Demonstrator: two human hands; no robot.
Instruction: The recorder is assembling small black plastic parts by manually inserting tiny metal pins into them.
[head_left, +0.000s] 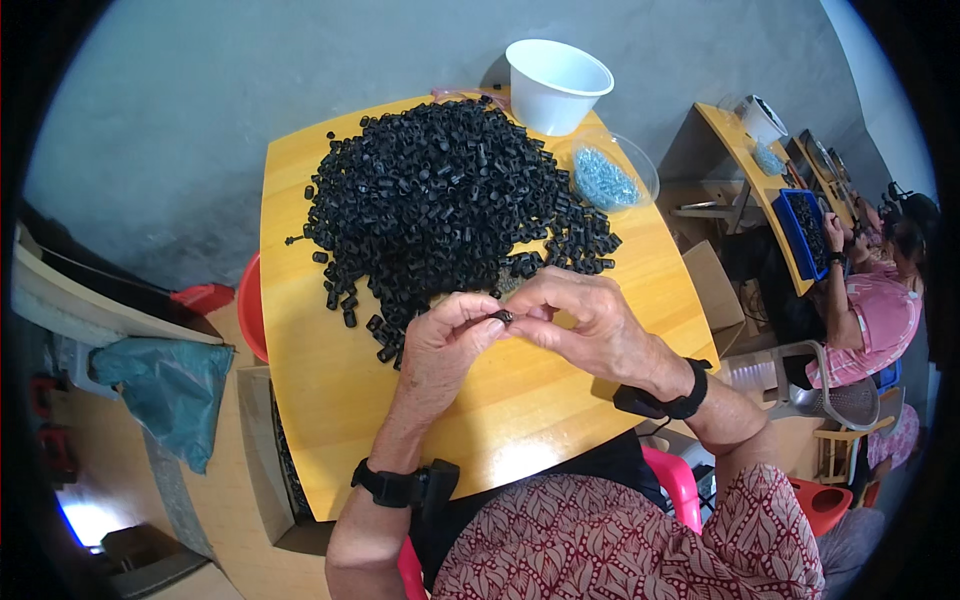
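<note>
A big heap of small black plastic parts (440,195) covers the far half of a yellow wooden table (330,400). Over the table's near middle, my left hand (445,345) and my right hand (580,320) meet fingertip to fingertip. Between them they pinch one small black part (502,317). Both wrists wear black bands. A clear bowl of small shiny metal pieces (605,178) stands at the heap's right edge, beyond my right hand.
A white plastic bucket (556,85) stands at the table's far edge. A red basin (250,310) sticks out under the table's left side. To the right, another person in pink works at a second table with a blue tray (805,235).
</note>
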